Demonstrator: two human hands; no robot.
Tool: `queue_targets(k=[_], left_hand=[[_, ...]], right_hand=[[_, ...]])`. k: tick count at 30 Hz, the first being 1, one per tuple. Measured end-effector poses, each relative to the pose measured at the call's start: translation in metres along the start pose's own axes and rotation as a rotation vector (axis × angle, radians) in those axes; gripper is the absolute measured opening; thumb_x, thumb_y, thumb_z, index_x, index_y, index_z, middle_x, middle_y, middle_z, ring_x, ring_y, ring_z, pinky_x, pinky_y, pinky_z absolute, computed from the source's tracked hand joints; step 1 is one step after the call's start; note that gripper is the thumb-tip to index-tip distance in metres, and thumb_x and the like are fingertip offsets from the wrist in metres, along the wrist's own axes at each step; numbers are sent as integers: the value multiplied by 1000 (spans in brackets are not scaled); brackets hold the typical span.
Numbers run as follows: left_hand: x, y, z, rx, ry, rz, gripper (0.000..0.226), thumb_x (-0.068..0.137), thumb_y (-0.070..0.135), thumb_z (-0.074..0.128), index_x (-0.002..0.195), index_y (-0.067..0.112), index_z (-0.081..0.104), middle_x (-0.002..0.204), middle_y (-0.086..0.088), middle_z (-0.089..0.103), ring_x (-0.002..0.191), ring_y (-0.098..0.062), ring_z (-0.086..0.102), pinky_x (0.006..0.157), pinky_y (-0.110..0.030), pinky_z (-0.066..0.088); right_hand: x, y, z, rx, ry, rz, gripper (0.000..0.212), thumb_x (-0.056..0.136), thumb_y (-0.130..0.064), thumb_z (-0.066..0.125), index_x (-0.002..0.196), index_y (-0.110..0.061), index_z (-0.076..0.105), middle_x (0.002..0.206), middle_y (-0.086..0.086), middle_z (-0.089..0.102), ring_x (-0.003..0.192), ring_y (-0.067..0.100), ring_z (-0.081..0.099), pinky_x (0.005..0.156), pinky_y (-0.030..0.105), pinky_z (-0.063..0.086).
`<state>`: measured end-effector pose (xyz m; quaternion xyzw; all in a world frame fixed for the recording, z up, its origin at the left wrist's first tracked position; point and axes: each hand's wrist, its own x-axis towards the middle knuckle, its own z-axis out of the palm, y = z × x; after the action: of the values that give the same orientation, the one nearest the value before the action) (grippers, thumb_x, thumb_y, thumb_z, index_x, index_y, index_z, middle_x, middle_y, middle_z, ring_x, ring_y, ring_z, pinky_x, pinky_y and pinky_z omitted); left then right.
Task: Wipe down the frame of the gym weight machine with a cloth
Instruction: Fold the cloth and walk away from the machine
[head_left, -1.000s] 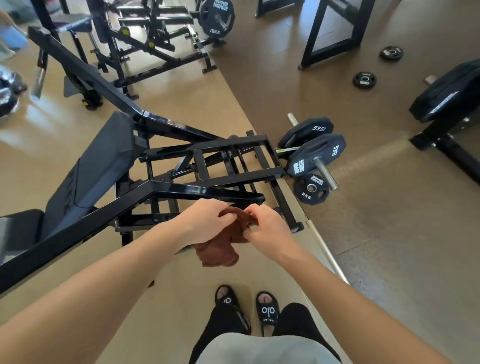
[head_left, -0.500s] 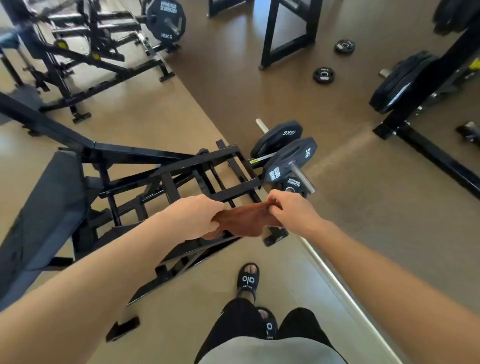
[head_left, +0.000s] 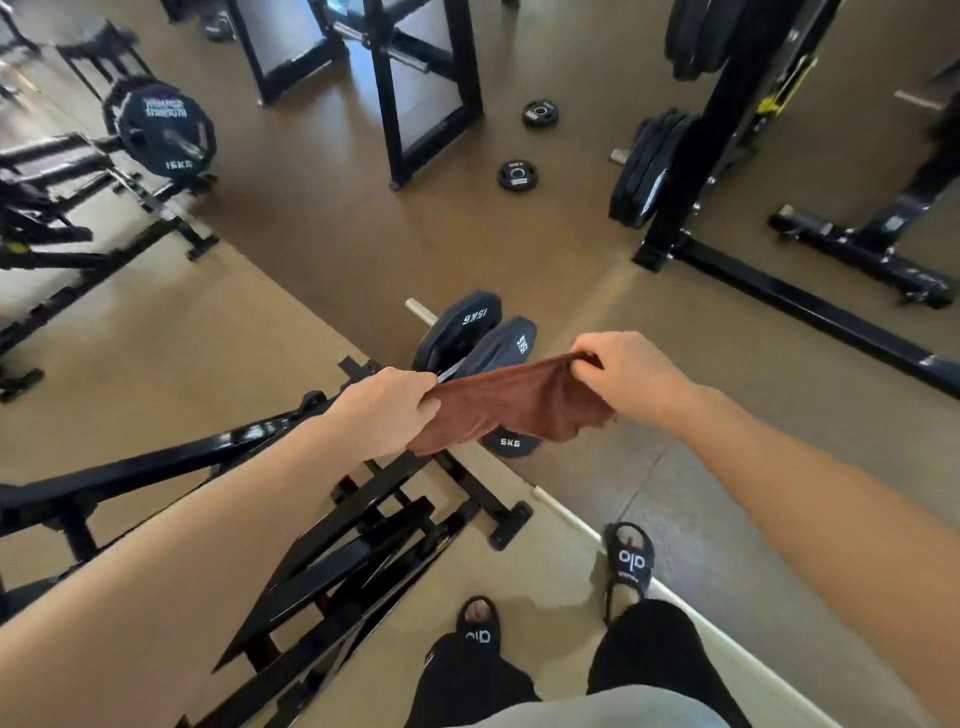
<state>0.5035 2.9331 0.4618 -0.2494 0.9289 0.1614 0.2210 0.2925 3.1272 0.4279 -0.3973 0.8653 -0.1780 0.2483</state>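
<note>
- The brown cloth (head_left: 511, 402), bunched a second ago, is now pulled taut between left hand (head_left: 384, 410) and right hand (head_left: 626, 371), each pinching an end.
- The machine frame (head_left: 156, 462) is apparently untouched; wiping seems about to begin.

Single view, head-worn, wide-angle. Looks forward and steeply down from standing height. Both forearms reach in from the bottom corners; left hand (head_left: 387, 410) and right hand (head_left: 631, 371) sit near mid-frame, close to the lens. Own feet in slides (head_left: 628, 558) at the bottom edge. Black machine frame (head_left: 332, 551) runs lower left, near. Gym floor (head_left: 701, 499) and racks (head_left: 426, 93) recede toward the top, edges bowed by the lens.
</note>
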Motion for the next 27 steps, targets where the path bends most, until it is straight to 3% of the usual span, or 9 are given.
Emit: queue_targets(k=[5,6,9,13,16,19,21,24,27], left_hand=[[81,88,-24,-140,-1,-31,33,107,36,43,88,14,60,81,-2,66,75,-18,65,65,-33,51],[96,108,-26,-173,-11,-46,33,106,36,44,87,15,60,81,-2,66,75,-19,65,68,-35,53],[136,173,-32,-273,-39,-78,34,106,36,45,89,13,63,82,-3,67,79,-23,68,78,-42,58],[183,250,-44,-451,-18,-124,40,106,35,44,99,4,68,92,-13,71,88,-30,67,83,-44,53],[214,286,-54,-470,-9,-115,35,105,26,43,101,1,67,91,-17,71,81,-32,66,66,-36,48],[242,302,-71,-463,5,-109,32,104,22,42,98,1,65,87,-16,70,77,-31,65,55,-31,38],[263,307,-85,-493,4,-132,32,103,24,42,99,1,64,89,-16,70,80,-31,65,57,-31,39],[299,312,-104,-595,-8,-161,32,102,24,42,100,1,64,97,-17,70,81,-28,60,63,-33,37],[336,316,-122,-698,-116,-153,29,102,36,47,101,14,66,96,-6,71,78,-15,60,63,-28,41]], right_hand=[[41,67,-58,182,3,244,20,98,-23,58,82,-12,64,90,9,64,89,29,59,71,30,37],[50,79,-70,260,4,300,19,97,-20,59,81,-11,64,89,11,64,87,30,60,71,29,40],[72,111,-103,596,-15,455,17,95,-12,58,94,2,68,97,25,67,81,40,72,64,45,63],[96,132,-140,782,-62,479,9,97,-6,56,89,-2,57,101,27,59,86,46,71,53,50,62],[113,144,-163,863,-95,493,4,96,-1,54,92,1,55,88,24,64,80,47,73,68,57,63],[131,158,-186,892,-83,497,8,98,-1,52,105,1,51,85,17,60,74,40,73,64,54,63],[147,165,-200,904,-83,494,14,99,-2,52,112,-1,48,97,18,59,74,35,69,61,52,63],[178,174,-213,874,-80,503,19,99,-8,53,117,-5,48,126,20,51,90,41,68,65,54,63],[215,181,-222,806,-112,509,27,102,-15,51,128,-8,46,130,16,51,81,38,72,64,50,64]])
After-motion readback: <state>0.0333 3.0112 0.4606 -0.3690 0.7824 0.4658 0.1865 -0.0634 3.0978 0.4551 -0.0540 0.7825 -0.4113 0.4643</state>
